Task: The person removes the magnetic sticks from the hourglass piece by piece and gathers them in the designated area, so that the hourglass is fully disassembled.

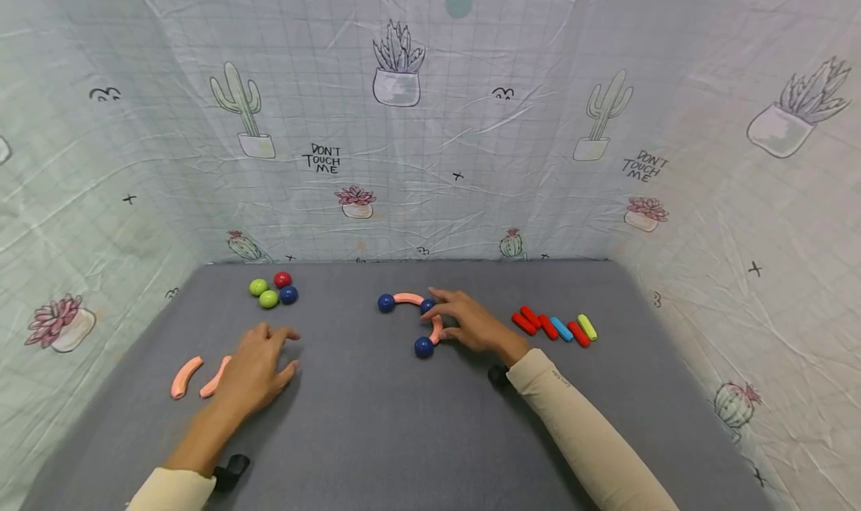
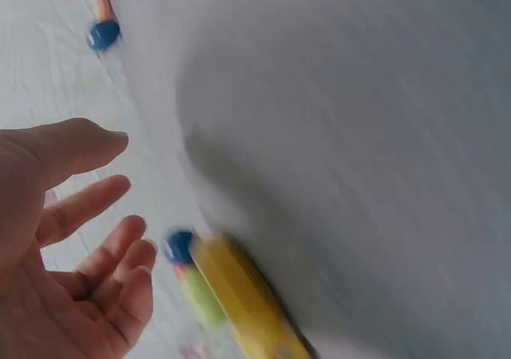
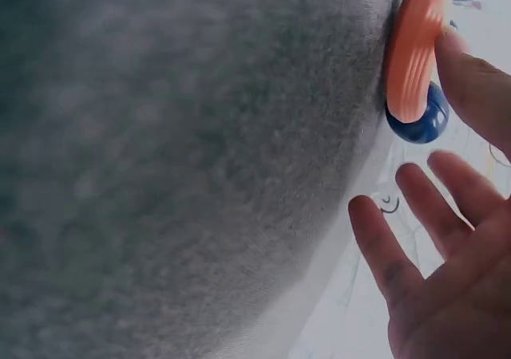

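Two salmon-coloured curved pieces (image 1: 407, 298) and several dark blue balls (image 1: 424, 347) form a bent chain at mid-table. My right hand (image 1: 474, 323) is over its corner, fingers spread around the corner ball. In the right wrist view, the thumb (image 3: 471, 80) touches or nearly touches the ridged side of the nearer curved piece (image 3: 415, 52), and three fingers are extended away from it. My left hand (image 1: 257, 369) hovers with loosely bent fingers and nothing in them. Beside it lie two loose curved pieces (image 1: 186, 377), one partly hidden by the hand.
At the back left sit two green balls (image 1: 268, 299), a red ball (image 1: 282, 279) and a blue ball (image 1: 288, 295). Several short sticks, red (image 1: 524, 323), blue (image 1: 561, 329) and yellow (image 1: 587, 327), lie right of my right hand. A patterned cloth (image 1: 430, 137) surrounds the grey tabletop (image 1: 377, 429).
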Demonstrator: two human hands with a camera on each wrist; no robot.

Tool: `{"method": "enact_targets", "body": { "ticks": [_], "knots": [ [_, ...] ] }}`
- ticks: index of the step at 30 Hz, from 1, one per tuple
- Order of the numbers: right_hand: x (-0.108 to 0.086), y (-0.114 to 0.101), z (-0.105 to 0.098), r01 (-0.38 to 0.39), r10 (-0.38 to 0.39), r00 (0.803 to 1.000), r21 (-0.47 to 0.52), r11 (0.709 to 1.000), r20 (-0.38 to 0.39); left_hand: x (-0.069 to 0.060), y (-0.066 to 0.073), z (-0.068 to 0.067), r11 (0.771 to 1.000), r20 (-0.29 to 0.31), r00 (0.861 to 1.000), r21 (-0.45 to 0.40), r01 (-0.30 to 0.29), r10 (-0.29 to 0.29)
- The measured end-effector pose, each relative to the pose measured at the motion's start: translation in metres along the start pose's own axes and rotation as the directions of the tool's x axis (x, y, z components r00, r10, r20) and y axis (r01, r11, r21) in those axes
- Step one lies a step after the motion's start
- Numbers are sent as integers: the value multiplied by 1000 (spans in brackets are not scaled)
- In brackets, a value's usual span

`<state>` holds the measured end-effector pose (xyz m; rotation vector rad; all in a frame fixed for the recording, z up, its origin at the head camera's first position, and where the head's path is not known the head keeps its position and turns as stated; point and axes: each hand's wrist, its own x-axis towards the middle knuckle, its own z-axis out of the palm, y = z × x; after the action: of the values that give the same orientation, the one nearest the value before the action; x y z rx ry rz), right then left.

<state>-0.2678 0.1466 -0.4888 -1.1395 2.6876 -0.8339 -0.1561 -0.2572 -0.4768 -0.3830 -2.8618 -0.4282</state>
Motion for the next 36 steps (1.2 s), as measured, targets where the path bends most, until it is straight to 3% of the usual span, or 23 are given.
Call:
{"method": "enact_targets", "body": {
  "ticks": [4, 9, 13, 17, 22, 25, 32, 36],
  "knots": [
    [4, -2, -1, 12, -13, 999, 32, 999, 39, 12, 29, 8, 997, -4, 999, -49, -52, 51],
    [6, -8, 4, -12, 13, 1000, -35, 999, 15, 28, 65, 24, 991, 54, 995, -104, -80, 86],
    [4, -17, 8, -35, 35, 999, -101, 994, -5, 42, 91, 36, 983, 111, 985, -145, -116, 133],
    [1, -24, 11, -43, 44, 999, -163, 986, 5, 56, 108, 48, 970, 141, 969, -164, -178, 202],
    [-1, -27, 16, -37, 42, 999, -236, 971, 17, 68, 114, 60, 961, 171, 950, -138, -239, 261],
    [-2, -27, 17, -51, 55, 998, -251, 967, 10, 73, 114, 64, 960, 187, 945, -133, -245, 267],
    [-5, -29, 15, -90, 88, 996, -267, 959, -20, 77, 112, 67, 973, 190, 959, -138, -186, 211],
    [-7, -32, 13, -94, 89, 996, -250, 964, -29, 76, 104, 66, 976, 181, 967, -158, -151, 179]
  ]
}}
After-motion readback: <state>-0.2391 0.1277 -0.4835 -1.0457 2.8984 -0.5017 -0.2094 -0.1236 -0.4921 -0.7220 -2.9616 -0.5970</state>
